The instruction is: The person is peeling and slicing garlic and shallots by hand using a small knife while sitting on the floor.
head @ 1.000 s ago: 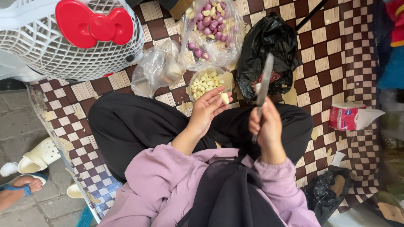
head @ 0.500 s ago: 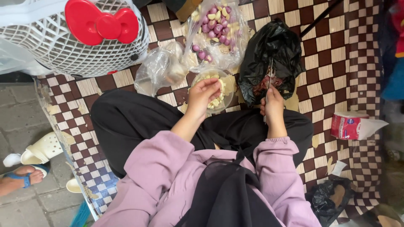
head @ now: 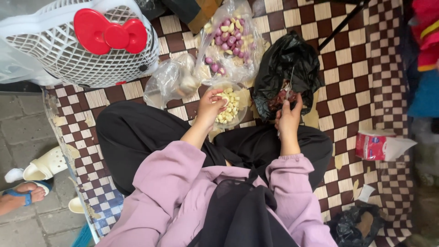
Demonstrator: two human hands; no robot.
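The right hand is closed around the handle of a knife, whose thin blade runs almost straight up the picture, away from the body, tip slightly left, its far end over the mouth of the black bag. The hand sits at the bag's near edge, wrist straight, forearm reaching forward over the right knee.

The left hand is curled, fingers pinched together on a pale clove at the near rim of the bowl of peeled cloves; whether it grips the clove or only touches it, I cannot tell. Its forearm rises diagonally from the lilac sleeve over the left thigh.

A second ago the knife stood up between the hands, blade plain against the bag; half a second ago it had already dropped toward the bag's opening, and now the right hand has gone further in. The left hand has moved from above the lap to the bowl.

Beyond the bowl lies a clear bag of purple and pale cloves, a crumpled clear bag left of it, all on a checked mat. A white basket with a red bow stands far left.
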